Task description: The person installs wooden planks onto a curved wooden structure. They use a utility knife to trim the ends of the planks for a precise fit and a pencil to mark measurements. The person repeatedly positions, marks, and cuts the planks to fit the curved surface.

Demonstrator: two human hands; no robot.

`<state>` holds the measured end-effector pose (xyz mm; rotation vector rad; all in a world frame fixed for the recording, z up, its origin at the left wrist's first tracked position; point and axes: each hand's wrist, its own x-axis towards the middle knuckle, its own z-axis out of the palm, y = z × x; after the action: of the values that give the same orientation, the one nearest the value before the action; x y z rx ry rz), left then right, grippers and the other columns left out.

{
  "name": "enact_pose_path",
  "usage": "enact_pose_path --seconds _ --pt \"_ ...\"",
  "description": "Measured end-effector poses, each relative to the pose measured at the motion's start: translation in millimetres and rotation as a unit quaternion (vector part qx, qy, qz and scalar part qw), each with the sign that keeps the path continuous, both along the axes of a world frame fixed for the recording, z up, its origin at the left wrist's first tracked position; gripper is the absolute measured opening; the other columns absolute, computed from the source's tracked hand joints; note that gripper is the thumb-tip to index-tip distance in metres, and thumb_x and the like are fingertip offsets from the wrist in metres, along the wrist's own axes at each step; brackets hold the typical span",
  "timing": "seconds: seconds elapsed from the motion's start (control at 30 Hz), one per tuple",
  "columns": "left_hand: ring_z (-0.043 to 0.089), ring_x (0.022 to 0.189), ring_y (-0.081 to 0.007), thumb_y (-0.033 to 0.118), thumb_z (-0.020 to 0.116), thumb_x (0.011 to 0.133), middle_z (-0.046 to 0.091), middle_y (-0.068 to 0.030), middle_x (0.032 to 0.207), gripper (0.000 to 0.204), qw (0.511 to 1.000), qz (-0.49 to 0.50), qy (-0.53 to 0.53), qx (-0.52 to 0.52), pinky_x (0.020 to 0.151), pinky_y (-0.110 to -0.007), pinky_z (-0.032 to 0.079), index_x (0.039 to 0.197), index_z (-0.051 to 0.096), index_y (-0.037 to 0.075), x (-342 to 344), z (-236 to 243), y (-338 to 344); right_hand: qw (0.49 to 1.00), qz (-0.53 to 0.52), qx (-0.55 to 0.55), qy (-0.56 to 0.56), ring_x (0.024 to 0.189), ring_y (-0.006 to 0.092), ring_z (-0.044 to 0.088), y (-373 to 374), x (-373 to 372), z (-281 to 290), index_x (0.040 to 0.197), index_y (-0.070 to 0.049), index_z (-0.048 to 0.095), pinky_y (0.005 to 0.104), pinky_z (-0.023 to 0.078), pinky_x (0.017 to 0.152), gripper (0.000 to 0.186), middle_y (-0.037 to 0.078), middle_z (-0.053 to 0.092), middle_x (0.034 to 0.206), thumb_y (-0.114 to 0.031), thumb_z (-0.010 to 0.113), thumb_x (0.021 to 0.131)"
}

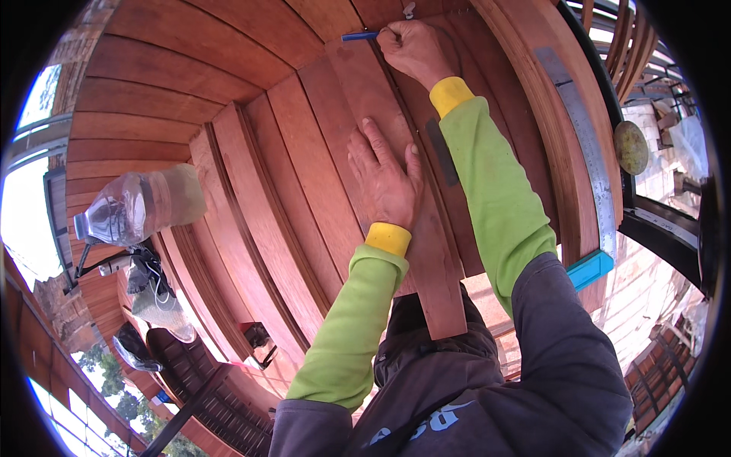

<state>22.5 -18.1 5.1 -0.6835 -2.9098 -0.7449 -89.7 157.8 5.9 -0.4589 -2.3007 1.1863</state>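
My left hand lies flat with fingers apart on a long reddish wooden board, which rests over the other planks and reaches down over my lap. My right hand is closed around a slim blue pen-like stick at the far end of this board; its tip is hidden by my fingers or too small to make out. A small pale object sits just beyond that hand. A dark flat strip lies beside the board, partly behind my right forearm.
A steel square with a turquoise handle lies along the curved wooden edge at right, near a yellowish round object. A plastic bottle of liquid and a dark bundle with cords are at left. Several raised slats run across the planking.
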Motion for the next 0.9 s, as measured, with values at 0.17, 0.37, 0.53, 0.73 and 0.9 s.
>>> enact_pose_path --seconds 0.17,0.37,0.53,0.73,0.9 --pt "0.029 0.129 -0.0481 0.034 0.051 0.093 0.029 -0.0344 0.139 0.07 1.0 0.006 -0.005 0.007 0.107 -0.05 0.028 0.144 0.021 -0.004 1 -2 -2 0.994 -0.062 0.089 -0.027 0.078 0.0357 0.064 16 7 -2 0.084 -0.003 0.065 0.0424 0.05 0.071 0.02 0.016 0.067 0.081 -0.02 0.055 0.084" --pt "0.031 0.127 -0.0481 0.032 0.052 0.092 0.03 -0.0341 0.138 0.069 1.0 -0.007 0.012 0.004 0.107 -0.049 0.029 0.142 0.022 -0.005 -2 1 3 0.957 -0.037 0.266 -0.108 0.085 0.0352 0.065 12 -10 -6 0.089 -0.006 0.068 0.046 0.053 0.074 0.015 0.017 0.067 0.088 -0.015 0.058 0.083" --pt "0.034 0.125 -0.0475 0.03 0.054 0.092 0.031 -0.033 0.137 0.069 1.0 -0.008 0.021 0.019 0.106 -0.049 0.03 0.142 0.023 -0.006 -2 -2 1 0.973 -0.026 0.228 -0.038 0.074 0.0374 0.064 17 -12 13 0.081 -0.002 0.065 0.045 0.051 0.065 0.016 0.018 0.064 0.075 -0.017 0.059 0.084" --pt "0.034 0.125 -0.048 0.03 0.054 0.092 0.031 -0.0339 0.137 0.069 1.0 -0.008 0.021 0.015 0.106 -0.049 0.03 0.142 0.023 -0.006 -1 -2 1 0.999 0.003 -0.035 0.035 0.074 0.0315 0.066 23 -16 4 0.074 -0.002 0.064 0.0385 0.051 0.071 0.013 0.017 0.065 0.072 -0.011 0.057 0.08" --pt "0.033 0.126 -0.0491 0.03 0.053 0.092 0.03 -0.0354 0.137 0.069 1.0 -0.007 0.015 0.019 0.106 -0.049 0.029 0.142 0.023 -0.005 0 -2 2 0.994 0.02 0.0 0.112 0.078 0.0342 0.065 24 -28 -14 0.078 -0.001 0.064 0.0402 0.05 0.074 0.015 0.019 0.065 0.075 -0.013 0.056 0.081"
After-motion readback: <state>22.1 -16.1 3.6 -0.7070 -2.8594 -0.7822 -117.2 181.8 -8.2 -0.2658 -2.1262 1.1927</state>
